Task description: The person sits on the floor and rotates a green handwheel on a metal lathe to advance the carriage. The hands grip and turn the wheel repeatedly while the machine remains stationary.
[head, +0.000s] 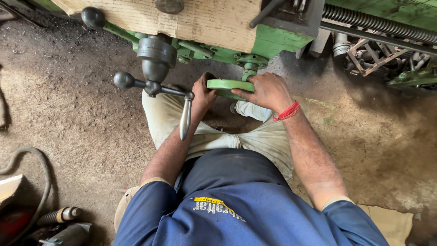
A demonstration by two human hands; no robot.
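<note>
A green handwheel hangs under the front of a green lathe. My left hand grips the wheel's left rim, fingers curled round it. On the wheel's right rim my right hand is closed, with a red thread band on that wrist. Just left of my left forearm hangs a dark metal crank handle with a ball-ended lever. My knees in pale trousers are below the wheel.
A wooden board lies across the lathe top. A leadscrew runs along the upper right, with metal parts beneath it. A hose and tools lie at the lower left on the dirt floor. Cardboard lies at the lower right.
</note>
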